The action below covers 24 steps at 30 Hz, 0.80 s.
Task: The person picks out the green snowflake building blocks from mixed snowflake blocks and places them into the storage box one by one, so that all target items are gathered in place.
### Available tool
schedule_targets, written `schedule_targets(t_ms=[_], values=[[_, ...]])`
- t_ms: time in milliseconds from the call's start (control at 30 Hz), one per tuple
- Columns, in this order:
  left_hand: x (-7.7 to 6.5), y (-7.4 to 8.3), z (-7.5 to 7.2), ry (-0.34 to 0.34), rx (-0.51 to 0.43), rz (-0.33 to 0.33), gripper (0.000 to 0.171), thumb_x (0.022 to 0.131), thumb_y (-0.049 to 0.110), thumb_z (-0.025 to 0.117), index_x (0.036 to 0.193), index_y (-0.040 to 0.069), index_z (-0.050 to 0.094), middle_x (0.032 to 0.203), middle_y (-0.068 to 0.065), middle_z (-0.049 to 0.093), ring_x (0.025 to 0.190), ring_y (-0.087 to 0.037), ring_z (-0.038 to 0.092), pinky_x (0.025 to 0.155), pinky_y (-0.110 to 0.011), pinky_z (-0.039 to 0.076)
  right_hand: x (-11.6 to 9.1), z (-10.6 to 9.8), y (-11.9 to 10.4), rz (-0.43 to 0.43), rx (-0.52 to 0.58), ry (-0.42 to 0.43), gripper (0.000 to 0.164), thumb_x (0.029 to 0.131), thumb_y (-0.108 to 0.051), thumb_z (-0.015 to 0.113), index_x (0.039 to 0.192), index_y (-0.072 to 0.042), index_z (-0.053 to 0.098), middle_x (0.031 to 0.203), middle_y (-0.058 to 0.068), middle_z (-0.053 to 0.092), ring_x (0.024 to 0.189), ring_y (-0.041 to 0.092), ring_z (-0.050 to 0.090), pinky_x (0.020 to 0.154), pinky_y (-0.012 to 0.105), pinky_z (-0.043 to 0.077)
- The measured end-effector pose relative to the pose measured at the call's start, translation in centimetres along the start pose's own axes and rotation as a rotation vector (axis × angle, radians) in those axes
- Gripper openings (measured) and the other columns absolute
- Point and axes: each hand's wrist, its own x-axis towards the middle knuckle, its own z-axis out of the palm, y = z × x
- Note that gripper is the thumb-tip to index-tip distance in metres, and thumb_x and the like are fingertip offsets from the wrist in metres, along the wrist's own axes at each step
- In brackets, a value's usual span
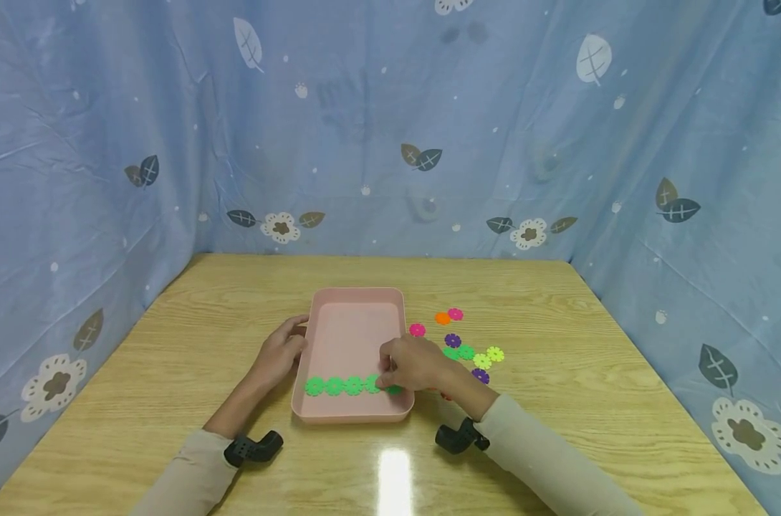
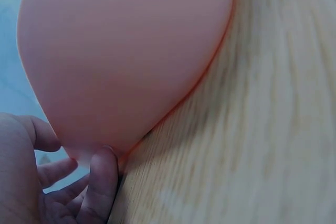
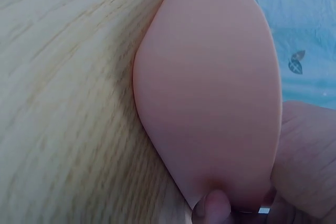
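Observation:
A pink rectangular tray (image 1: 358, 337) lies on the table, a row of several green flower-shaped discs (image 1: 334, 386) along its near end. My left hand (image 1: 279, 355) is at the tray's left side, its thumb (image 2: 105, 174) against the outer wall and the index fingertip at the rim. Reaching over the right rim, my right hand (image 1: 416, 360) has curled fingers and pinches a green disc at the right end of the row, which those fingers partly cover. In the right wrist view one fingertip (image 3: 216, 205) shows low against the tray's outer wall.
Right of the tray lie loose flower discs: pink (image 1: 456, 314), orange (image 1: 443, 319), purple (image 1: 453, 340), green (image 1: 466, 352) and yellow (image 1: 495, 354). Some are partly behind the right hand and forearm. A blue patterned curtain (image 1: 365, 143) hangs behind the wooden table (image 1: 236, 287) and along both sides.

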Motion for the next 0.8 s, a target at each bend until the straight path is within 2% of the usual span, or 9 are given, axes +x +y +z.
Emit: schedule_targets(t_ms=[300, 567, 800], values=[[0.06, 0.02, 0.05, 0.005, 0.008, 0.008, 0.056, 0.099, 0.015, 0.042, 0.154, 0.006, 0.038, 0.136, -0.023, 0.055, 0.087, -0.028, 0.066, 0.072, -0.036, 0.058, 0.11, -0.09, -0.07, -0.017, 0.034, -0.014, 0.016, 0.085, -0.03, 0.082, 0.081, -0.023, 0.068, 0.073, -0.012, 0.061, 0.064, 0.007, 0.054, 0.054, 0.024, 0.045], [0.02, -0.22, -0.04, -0.044, -0.032, 0.022, 0.058, 0.1, 0.013, 0.041, 0.156, 0.001, 0.031, 0.139, -0.029, 0.049, 0.086, -0.029, 0.067, 0.071, -0.034, 0.059, 0.06, -0.15, 0.28, -0.041, 0.063, -0.032, 0.013, 0.086, -0.031, 0.081, 0.082, -0.023, 0.071, 0.075, -0.013, 0.063, 0.068, 0.006, 0.056, 0.057, 0.024, 0.048], [0.06, -0.31, -0.1, -0.027, -0.037, 0.017, 0.058, 0.1, 0.013, 0.041, 0.156, 0.001, 0.031, 0.139, -0.029, 0.05, 0.086, -0.03, 0.068, 0.071, -0.035, 0.059, 0.05, -0.83, 0.5, -0.048, 0.068, -0.029, 0.008, 0.088, -0.014, 0.078, 0.086, -0.019, 0.071, 0.08, -0.009, 0.065, 0.076, 0.009, 0.059, 0.067, 0.026, 0.051]])
